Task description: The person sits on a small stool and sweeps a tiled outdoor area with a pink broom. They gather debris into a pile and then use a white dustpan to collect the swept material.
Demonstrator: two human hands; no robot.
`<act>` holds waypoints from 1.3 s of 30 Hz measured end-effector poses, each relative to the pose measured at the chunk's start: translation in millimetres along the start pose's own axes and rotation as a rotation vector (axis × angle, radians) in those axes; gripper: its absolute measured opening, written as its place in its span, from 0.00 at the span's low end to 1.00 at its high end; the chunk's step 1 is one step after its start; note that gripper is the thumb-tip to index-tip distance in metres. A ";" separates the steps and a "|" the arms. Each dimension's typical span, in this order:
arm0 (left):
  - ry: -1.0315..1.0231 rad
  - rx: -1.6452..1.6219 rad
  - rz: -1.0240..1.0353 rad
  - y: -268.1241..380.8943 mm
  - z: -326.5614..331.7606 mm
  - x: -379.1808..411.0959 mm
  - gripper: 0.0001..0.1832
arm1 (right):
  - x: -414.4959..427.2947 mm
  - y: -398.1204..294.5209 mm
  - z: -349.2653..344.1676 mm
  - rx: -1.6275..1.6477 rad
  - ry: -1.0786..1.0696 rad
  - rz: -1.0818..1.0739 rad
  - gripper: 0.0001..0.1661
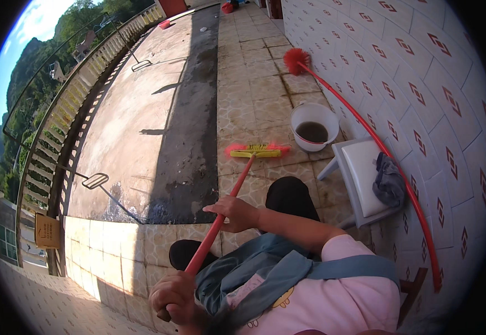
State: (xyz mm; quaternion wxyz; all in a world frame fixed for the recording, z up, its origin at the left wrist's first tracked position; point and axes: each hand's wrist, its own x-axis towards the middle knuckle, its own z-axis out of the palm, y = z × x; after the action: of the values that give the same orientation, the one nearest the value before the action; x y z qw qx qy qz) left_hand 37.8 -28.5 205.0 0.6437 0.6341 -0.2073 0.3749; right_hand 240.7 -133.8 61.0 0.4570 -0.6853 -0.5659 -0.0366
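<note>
A scrub brush [255,153] with a yellow head and pink and yellow bristles rests on the patterned floor tiles, its outer bristles blurred. Its red handle [241,178] runs back towards me, tilted. My right hand [236,213] is around the middle of that handle, its index finger lying forward. Lower down, my left hand [173,293] grips the handle near its end. To the right of the brush head stands a white bucket [333,121] with dark liquid inside. Beside the bucket is a grey stool [358,180] with a white seat, and a dark cloth [387,180] hangs over its edge.
A long red pole [364,117] with a round bristle head [296,61] leans along the tiled wall [393,54]. A balustrade [65,100] borders the left side, with a cardboard box [47,230] near it. A red basin [164,24] sits farther off. Metal rods with loops stand by the balustrade.
</note>
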 end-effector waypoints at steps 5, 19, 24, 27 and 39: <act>-0.154 0.049 0.022 20.0 18.3 27.0 0.19 | 12.1 10.8 26.5 0.036 0.197 -0.045 0.07; -0.433 0.059 -0.029 5.8 31.6 77.8 0.12 | 24.1 22.4 15.5 0.049 0.347 0.074 0.08; -0.367 0.115 -0.075 -82.0 45.4 73.8 0.14 | 16.5 98.4 -14.2 -0.020 0.405 0.174 0.05; -0.485 0.160 -0.027 -77.7 54.3 71.4 0.13 | 13.6 101.7 -14.6 -0.045 0.431 0.128 0.05; -0.538 0.101 0.053 -150.6 70.9 58.9 0.08 | -11.4 177.0 -39.6 -0.118 0.341 0.182 0.06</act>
State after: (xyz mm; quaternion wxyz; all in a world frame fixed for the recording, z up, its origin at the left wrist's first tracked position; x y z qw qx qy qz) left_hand 202.2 -71.6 157.0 0.5228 0.7366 -0.3686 0.2195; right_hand 398.3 -158.4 -26.1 0.5069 -0.7429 -0.4128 -0.1437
